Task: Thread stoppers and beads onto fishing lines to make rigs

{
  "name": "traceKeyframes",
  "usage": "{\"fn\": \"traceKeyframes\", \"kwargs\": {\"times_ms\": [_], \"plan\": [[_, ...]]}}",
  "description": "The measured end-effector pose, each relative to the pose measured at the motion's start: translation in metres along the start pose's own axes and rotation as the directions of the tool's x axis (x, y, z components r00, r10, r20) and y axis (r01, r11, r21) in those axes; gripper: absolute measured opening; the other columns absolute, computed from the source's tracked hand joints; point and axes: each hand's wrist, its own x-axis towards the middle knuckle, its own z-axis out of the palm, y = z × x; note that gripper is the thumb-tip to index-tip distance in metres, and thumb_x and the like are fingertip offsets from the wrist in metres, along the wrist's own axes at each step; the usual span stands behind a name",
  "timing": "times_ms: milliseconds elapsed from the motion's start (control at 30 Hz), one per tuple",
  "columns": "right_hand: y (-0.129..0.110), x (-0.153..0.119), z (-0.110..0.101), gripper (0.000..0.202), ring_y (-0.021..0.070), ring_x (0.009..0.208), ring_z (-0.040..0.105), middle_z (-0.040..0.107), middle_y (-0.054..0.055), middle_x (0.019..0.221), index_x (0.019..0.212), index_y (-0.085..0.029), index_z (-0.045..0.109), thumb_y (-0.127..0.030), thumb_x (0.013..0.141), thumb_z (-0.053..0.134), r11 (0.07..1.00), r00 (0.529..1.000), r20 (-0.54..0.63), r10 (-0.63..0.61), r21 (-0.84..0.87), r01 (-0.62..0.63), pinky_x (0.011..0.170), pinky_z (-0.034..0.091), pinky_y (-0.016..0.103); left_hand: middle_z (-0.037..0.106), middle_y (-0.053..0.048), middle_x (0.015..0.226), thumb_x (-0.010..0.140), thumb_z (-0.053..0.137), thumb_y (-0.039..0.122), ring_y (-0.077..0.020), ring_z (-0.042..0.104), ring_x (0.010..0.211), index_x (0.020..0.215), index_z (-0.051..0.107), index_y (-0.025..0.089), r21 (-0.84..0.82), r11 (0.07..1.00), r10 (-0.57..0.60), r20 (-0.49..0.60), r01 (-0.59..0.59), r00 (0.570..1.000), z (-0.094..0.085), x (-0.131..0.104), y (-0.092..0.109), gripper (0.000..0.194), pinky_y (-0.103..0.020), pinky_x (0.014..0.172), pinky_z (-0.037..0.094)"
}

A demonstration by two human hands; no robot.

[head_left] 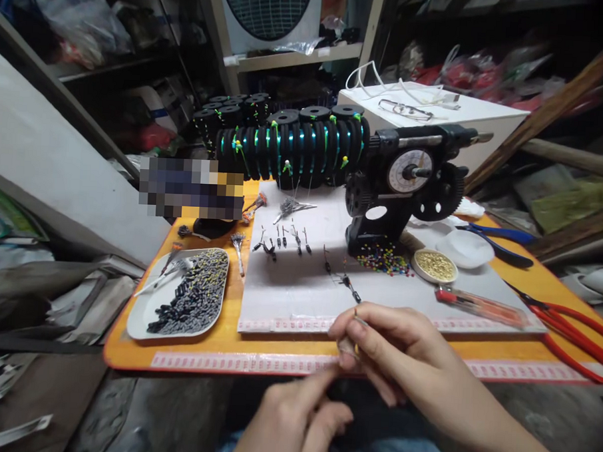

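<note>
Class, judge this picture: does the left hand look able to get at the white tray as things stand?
Probably yes: nothing seems to stand between the left hand and the white tray, which lies open near the front of the table.

lap: faded blue cloth (pixel 404 449) | hands (pixel 401 340): 2, bare | right forearm (pixel 497 418): bare

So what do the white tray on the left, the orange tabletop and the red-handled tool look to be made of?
White tray: probably smooth plastic, judging by its thin, rounded rim; enamel is possible.
Orange tabletop: perhaps varnished wood or laminate, with a slight sheen.
Red-handled tool: likely plastic-coated grips, evenly red, with dark metal jaws.
</note>
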Motion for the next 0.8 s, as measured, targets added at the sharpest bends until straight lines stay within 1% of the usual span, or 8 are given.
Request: {"fn": "traceKeyframes", "kwargs": {"times_ms": [67, 133, 233, 367, 467, 567, 667, 800], "plan": [[0.000, 0.003, -0.007, 0.019, 0.0093, 0.063, 0.068, 0.072, -0.001, 0.077, 0.101, -0.021, 0.070, -0.033, 0.101, 0.056, 0.907, 0.972, -0.109, -0.208, -0.393, 0.150, 0.059, 0.051, 0.017, 0.064, 0.001, 0.061, 0.096, 0.061, 0.039, -0.0064, 0.050, 0.036, 0.118, 0.073, 0.022, -0.005, 0.999, 0.033, -0.089, -0.034, 0.996, -0.016, 0.017, 0.023, 0.030, -0.015, 0.035, 0.033], [0.003, 0.006, -0.013, 0.015, 0.0129, 0.071, 0.072, 0.076, 0.000, 0.084, 0.107, -0.022, 0.070, -0.026, 0.100, 0.057, 0.690, 0.903, -0.119, -0.413, -0.688, 0.225, 0.067, 0.054, 0.022, 0.061, 0.004, 0.063, 0.096, 0.061, 0.037, -0.0078, 0.057, 0.042, 0.123, 0.066, 0.022, -0.040, 0.990, 0.125, -0.198, -0.135, 0.972, -0.027, 0.045, 0.050, 0.031, -0.015, 0.039, 0.040], [0.010, 0.011, -0.018, 0.016, 0.0141, 0.068, 0.072, 0.077, 0.003, 0.088, 0.110, -0.019, 0.069, -0.021, 0.098, 0.058, 0.496, 0.834, -0.076, -0.547, -0.831, 0.250, 0.064, 0.055, 0.024, 0.065, 0.004, 0.065, 0.094, 0.064, 0.028, -0.0098, 0.059, 0.042, 0.144, 0.047, 0.019, -0.051, 0.966, 0.236, -0.208, -0.252, 0.949, -0.036, 0.097, 0.086, 0.054, -0.017, 0.039, 0.045], [0.018, 0.014, -0.022, 0.016, 0.0195, 0.077, 0.075, 0.078, 0.008, 0.094, 0.110, -0.016, 0.068, -0.019, 0.098, 0.058, 0.418, 0.794, -0.049, -0.606, -0.869, 0.265, 0.067, 0.058, 0.030, 0.061, 0.004, 0.058, 0.093, 0.065, 0.026, -0.0070, 0.055, 0.040, 0.109, 0.070, 0.011, 0.057, 0.942, 0.334, -0.200, -0.330, 0.921, -0.038, 0.142, 0.106, 0.023, -0.016, 0.039, 0.042], [0.021, 0.014, -0.026, 0.022, 0.0246, 0.088, 0.075, 0.077, 0.011, 0.102, 0.118, -0.014, 0.066, -0.020, 0.098, 0.059, 0.352, 0.764, -0.040, -0.644, -0.902, 0.250, 0.076, 0.059, 0.037, 0.059, 0.003, 0.058, 0.090, 0.069, 0.025, -0.0034, 0.052, 0.040, 0.081, 0.072, 0.012, 0.105, 0.933, 0.360, -0.230, -0.344, 0.904, -0.037, 0.135, 0.102, 0.016, -0.014, 0.041, 0.040], [0.023, 0.010, -0.029, 0.034, 0.0287, 0.103, 0.071, 0.072, 0.014, 0.117, 0.131, -0.014, 0.061, -0.020, 0.098, 0.059, 0.302, 0.736, -0.051, -0.675, -0.929, 0.212, 0.083, 0.057, 0.043, 0.069, -0.005, 0.094, 0.089, 0.072, 0.028, -0.0018, 0.058, 0.045, 0.081, 0.071, 0.014, 0.077, 0.932, 0.362, -0.212, -0.354, 0.908, -0.036, 0.108, 0.091, 0.016, -0.014, 0.041, 0.043], [0.020, 0.004, -0.030, 0.038, 0.0263, 0.108, 0.070, 0.067, 0.015, 0.123, 0.137, -0.014, 0.058, -0.019, 0.099, 0.059, 0.275, 0.708, -0.072, -0.703, -0.945, 0.177, 0.082, 0.058, 0.038, 0.072, -0.006, 0.104, 0.093, 0.068, 0.037, -0.0018, 0.057, 0.039, 0.089, 0.064, 0.018, -0.208, 0.955, 0.216, -0.008, -0.213, 0.976, -0.035, 0.082, 0.078, 0.020, -0.012, 0.033, 0.039], [0.011, -0.010, -0.024, 0.036, 0.0178, 0.102, 0.070, 0.068, 0.012, 0.116, 0.132, -0.014, 0.060, -0.011, 0.096, 0.061, 0.252, 0.639, -0.051, -0.768, -0.940, 0.228, 0.085, 0.057, 0.027, 0.073, 0.000, 0.076, 0.098, 0.061, 0.042, -0.0007, 0.049, 0.032, 0.100, 0.060, 0.021, -0.523, 0.852, 0.110, 0.240, 0.033, 0.965, -0.033, 0.058, 0.059, 0.021, -0.008, 0.031, 0.033]]}}
